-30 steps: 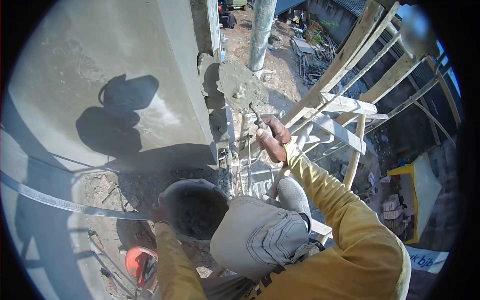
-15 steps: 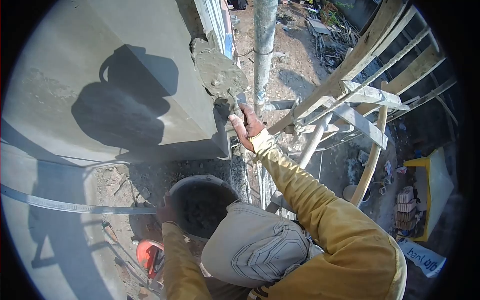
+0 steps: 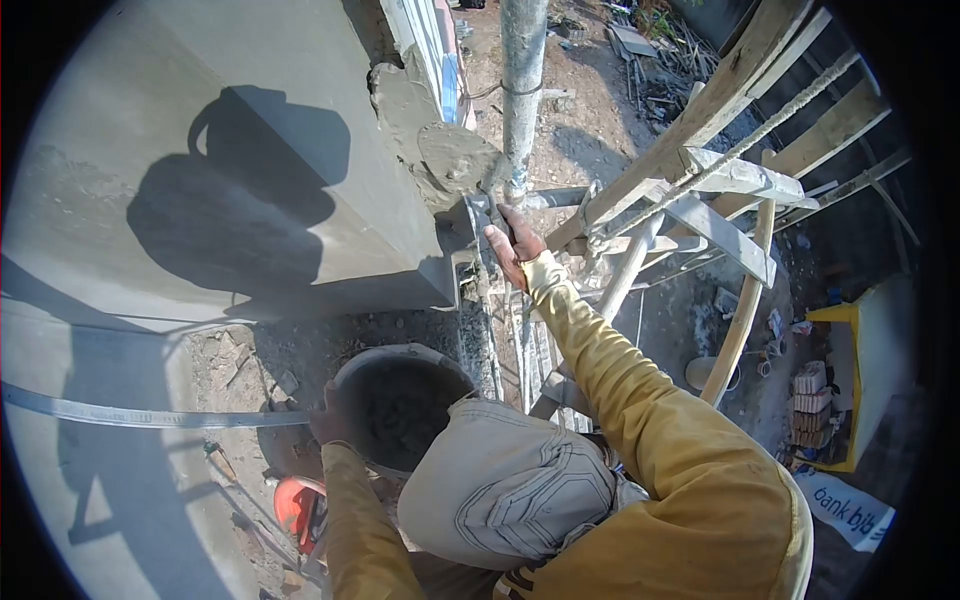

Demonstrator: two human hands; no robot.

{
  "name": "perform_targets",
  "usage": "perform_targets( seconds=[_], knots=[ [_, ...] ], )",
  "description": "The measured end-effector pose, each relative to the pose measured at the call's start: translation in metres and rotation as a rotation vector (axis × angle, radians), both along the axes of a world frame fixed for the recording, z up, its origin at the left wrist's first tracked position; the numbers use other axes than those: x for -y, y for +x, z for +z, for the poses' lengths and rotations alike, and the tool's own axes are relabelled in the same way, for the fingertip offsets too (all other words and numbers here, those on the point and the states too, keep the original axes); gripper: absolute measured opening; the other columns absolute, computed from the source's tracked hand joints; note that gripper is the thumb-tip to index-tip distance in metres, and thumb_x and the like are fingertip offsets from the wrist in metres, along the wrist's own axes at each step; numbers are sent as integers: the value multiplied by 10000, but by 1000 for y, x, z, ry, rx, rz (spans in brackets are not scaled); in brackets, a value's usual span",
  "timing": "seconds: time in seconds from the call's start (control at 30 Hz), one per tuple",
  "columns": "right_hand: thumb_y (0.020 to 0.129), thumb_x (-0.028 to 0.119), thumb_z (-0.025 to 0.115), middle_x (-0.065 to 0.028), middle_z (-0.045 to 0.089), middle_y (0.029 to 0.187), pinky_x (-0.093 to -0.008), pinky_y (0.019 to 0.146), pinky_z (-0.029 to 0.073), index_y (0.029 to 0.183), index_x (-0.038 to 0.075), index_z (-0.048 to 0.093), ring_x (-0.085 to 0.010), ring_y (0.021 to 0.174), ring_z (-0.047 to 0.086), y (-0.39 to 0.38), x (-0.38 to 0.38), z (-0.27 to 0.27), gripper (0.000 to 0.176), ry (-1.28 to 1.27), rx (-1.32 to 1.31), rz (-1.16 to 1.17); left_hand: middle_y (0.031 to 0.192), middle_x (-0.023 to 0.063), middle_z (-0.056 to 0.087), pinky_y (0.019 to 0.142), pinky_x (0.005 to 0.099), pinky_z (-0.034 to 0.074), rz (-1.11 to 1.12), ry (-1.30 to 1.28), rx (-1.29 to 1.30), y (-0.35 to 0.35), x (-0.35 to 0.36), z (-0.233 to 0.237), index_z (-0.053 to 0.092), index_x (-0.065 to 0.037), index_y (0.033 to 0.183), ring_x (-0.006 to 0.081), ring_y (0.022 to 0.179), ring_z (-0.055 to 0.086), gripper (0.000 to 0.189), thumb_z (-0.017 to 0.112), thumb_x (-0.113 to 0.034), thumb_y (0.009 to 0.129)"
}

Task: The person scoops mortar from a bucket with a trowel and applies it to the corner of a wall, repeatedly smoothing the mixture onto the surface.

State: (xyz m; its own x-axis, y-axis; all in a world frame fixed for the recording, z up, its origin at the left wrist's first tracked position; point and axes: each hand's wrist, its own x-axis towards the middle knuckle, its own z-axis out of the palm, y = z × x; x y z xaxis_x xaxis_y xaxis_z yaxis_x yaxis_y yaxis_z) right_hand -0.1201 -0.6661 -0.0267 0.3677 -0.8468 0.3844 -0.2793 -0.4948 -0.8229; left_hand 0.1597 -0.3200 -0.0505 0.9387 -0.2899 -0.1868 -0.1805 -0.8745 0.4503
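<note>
My right hand (image 3: 518,240) is closed on the handle of a trowel (image 3: 460,158), whose blade is covered with grey mortar and lies at the wall's edge. Rough wet mortar (image 3: 398,105) clings along that edge, just up and left of the blade. Low at the left, my left hand (image 3: 327,418) grips the rim of a round bucket (image 3: 350,375). Dark mortar sits inside the bucket, beside my knee. The left fingers are partly in shadow.
A smooth grey wall (image 3: 130,120) fills the left. A metal pole (image 3: 524,80) stands beyond the trowel, with wooden scaffold beams (image 3: 690,130) to the right. A metal strip (image 3: 160,416) reaches toward the bucket. An orange object (image 3: 294,503) lies below.
My right hand and the trowel have moved a little right and down along the edge. More mortar now shows on the edge above the blade. My left hand stays at the bucket.
</note>
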Motion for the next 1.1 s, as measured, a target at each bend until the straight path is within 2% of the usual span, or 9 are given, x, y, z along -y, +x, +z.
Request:
perform_targets(
  seconds=[0.07, 0.13, 0.17, 0.3, 0.37, 0.57, 0.9, 0.97, 1.1],
  knots=[
    [924, 238, 580, -204, 603, 1079, -335, 859, 463, 1294, -4, 422, -257, 995, 602, -16, 5, -6, 470, -11, -50, 10, 883, 369, 589, 747, 527, 430, -150, 61, -33, 3, -5, -3, 621, -153, 1137, 515, 925, 560, 661, 360, -693, 861],
    [913, 261, 590, -244, 596, 1110, -373, 864, 472, 1292, 10, 423, -323, 1026, 606, -34, 5, 3, 484, -63, -167, -35, 877, 364, 592, 742, 527, 432, -164, 39, -30, 8, -10, -14, 616, -176, 1146, 516, 907, 563, 630, 369, -683, 865],
    [908, 351, 560, -266, 556, 1189, -398, 968, 421, 1291, 5, 436, -382, 1134, 540, -44, 3, 4, 531, 32, -101, -5, 871, 358, 596, 737, 526, 433, -175, 15, -21, 13, -12, -21, 612, -199, 1155, 516, 888, 567, 601, 379, -672, 869],
    [892, 370, 586, -267, 586, 1111, -391, 884, 469, 1259, -16, 452, -372, 1045, 591, -75, -11, 23, 549, 135, -155, -112, 865, 350, 600, 723, 524, 435, -249, 83, 73, 20, -10, -30, 623, -205, 1138, 500, 849, 581, 559, 403, -647, 875],
    [882, 352, 612, -251, 602, 1061, -387, 854, 481, 1240, -15, 463, -343, 994, 614, -77, -21, 31, 534, 42, -122, -93, 856, 283, 654, 766, 451, 467, -94, 79, -1, 8, 4, -6, 654, 98, 926, 398, 872, 642, 788, 536, -667, 781],
    [896, 340, 603, -244, 590, 1087, -378, 861, 470, 1229, -41, 460, -346, 1015, 600, -18, -38, 103, 526, 97, 32, 63, 916, 248, 666, 804, 449, 465, -62, -146, -84, -6, 12, 17, 668, 46, 982, 396, 938, 631, 736, 538, -652, 790],
    [877, 353, 617, -233, 608, 996, -384, 825, 476, 1207, -25, 465, -339, 939, 618, 32, -28, 61, 524, 89, 178, 77, 979, 250, 654, 841, 442, 449, -10, -19, -15, 3, 6, -3, 663, 33, 1000, 396, 966, 615, 701, 553, -629, 797],
    [876, 341, 620, -231, 609, 992, -378, 824, 476, 1206, -29, 461, -334, 931, 619, 35, -26, 57, 521, 63, 194, 72, 796, 298, 620, 719, 476, 435, -86, -102, 36, -8, 11, 15, 642, 88, 932, 440, 821, 606, 714, 519, -609, 838],
    [887, 321, 615, -208, 605, 970, -354, 809, 474, 1200, -40, 460, -276, 899, 610, 25, -33, 83, 502, 123, 185, 50, 811, 294, 624, 720, 473, 436, -137, -124, 38, -2, 6, 6, 657, 49, 960, 439, 814, 604, 651, 515, -578, 856]
  ],
)
